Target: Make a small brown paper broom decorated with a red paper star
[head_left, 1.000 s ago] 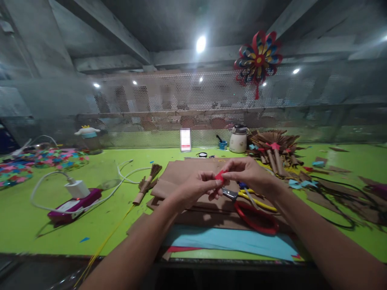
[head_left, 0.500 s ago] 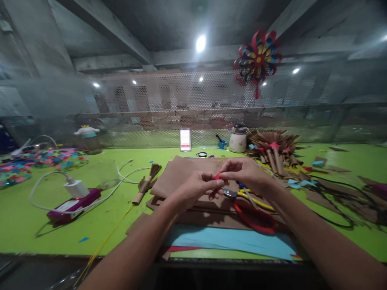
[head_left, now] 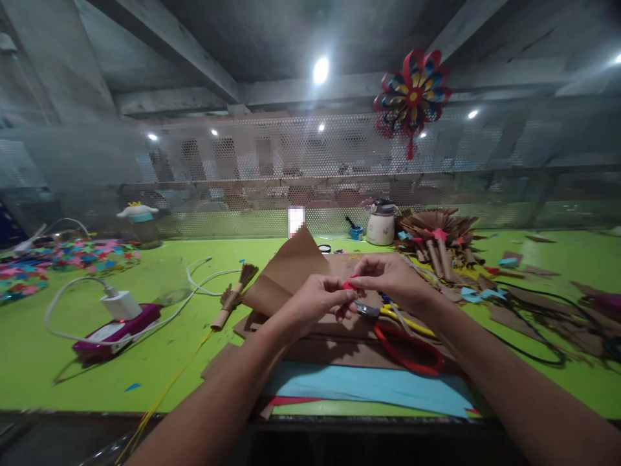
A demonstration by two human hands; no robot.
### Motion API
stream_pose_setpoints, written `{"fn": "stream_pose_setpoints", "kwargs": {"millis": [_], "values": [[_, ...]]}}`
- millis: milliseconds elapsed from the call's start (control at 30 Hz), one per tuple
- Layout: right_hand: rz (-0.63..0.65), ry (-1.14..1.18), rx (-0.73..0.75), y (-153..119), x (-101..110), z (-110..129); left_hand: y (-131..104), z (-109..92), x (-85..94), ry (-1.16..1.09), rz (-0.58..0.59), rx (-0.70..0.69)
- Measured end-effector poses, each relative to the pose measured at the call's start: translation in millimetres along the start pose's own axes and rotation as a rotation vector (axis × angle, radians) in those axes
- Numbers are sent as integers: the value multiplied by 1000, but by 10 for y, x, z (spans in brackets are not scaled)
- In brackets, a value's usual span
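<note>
Between the fingertips of both hands is a small red paper piece (head_left: 349, 283), mostly covered by the fingers. My left hand (head_left: 323, 301) is closed in a pinch on its left side. From the right, my right hand (head_left: 385, 278) pinches the same piece. Under the hands lies a stack of brown paper (head_left: 334, 330), and one brown sheet (head_left: 298, 262) stands up at its back left. Red-handled scissors (head_left: 412, 359) and a yellow-handled tool (head_left: 407, 321) rest on the stack below my right hand. Light blue paper strips (head_left: 369, 385) lie along the front.
A rolled brown paper figure (head_left: 228, 307) with yellow string lies left. Further left are a purple power strip (head_left: 116, 333) with a white charger and colourful paper stars (head_left: 92, 255). Finished-looking brown paper figures (head_left: 439, 249), a jar (head_left: 381, 223) and black cables (head_left: 538, 323) are at right.
The brown sheet at the back left of the stack has lifted into a raised peak, covering the lower part of the phone-like screen. Both hands stay in nearly the same place.
</note>
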State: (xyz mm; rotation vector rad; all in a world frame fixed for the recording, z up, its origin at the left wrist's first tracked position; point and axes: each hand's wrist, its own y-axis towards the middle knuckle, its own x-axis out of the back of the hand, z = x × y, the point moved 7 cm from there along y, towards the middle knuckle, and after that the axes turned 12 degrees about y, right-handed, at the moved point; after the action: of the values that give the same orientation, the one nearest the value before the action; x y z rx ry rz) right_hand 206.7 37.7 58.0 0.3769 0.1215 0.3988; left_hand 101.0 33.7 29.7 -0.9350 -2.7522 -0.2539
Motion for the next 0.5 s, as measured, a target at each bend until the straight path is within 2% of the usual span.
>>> {"fn": "stream_pose_setpoints", "kwargs": {"millis": [233,400,500], "values": [[-86,-77,21,31,-7,14,39,87,20,-50,-59,67],[-160,-83,83,70,84,-87,55,145,43,-99,-109,111],[-172,-119,100,86,113,-145,62,139,62,-52,-140,86]]}}
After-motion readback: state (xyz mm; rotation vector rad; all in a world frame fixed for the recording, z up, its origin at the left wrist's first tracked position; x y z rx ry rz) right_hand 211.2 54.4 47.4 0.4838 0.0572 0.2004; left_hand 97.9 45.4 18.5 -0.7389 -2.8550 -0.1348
